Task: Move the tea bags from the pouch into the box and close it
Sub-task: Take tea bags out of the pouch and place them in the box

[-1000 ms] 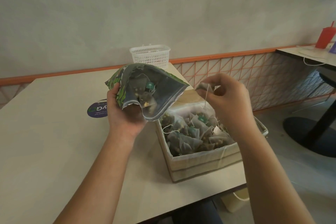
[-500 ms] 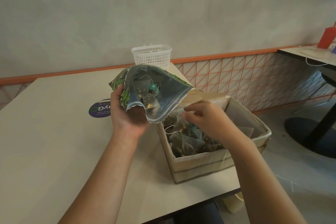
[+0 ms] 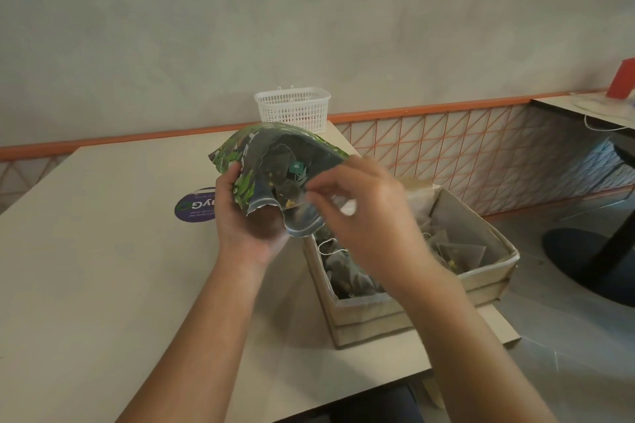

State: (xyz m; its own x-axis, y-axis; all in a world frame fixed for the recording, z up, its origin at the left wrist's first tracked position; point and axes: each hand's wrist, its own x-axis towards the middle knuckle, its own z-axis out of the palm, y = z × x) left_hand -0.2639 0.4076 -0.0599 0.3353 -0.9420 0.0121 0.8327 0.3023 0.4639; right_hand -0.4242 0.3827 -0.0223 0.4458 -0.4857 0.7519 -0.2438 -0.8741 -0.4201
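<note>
My left hand (image 3: 245, 227) grips a green leaf-printed pouch (image 3: 271, 165) from below and tilts its open mouth toward me. Tea bags (image 3: 292, 182) with a green tag lie inside it. My right hand (image 3: 364, 213) is at the pouch mouth, blurred, with thumb and forefinger pinched close together; whether they hold a tea bag is unclear. Below and to the right stands an open cardboard box (image 3: 412, 316) at the table's right edge, holding several pyramid tea bags (image 3: 457, 251) with white strings.
A white plastic basket (image 3: 293, 108) stands at the table's far edge. A round purple sticker (image 3: 194, 208) lies on the beige table (image 3: 103, 268). Another table with a red cup (image 3: 622, 79) is at the far right.
My right hand dropped a tea bag into the box, then rose out of it and moved left to the pouch mouth. My left hand kept the pouch steady.
</note>
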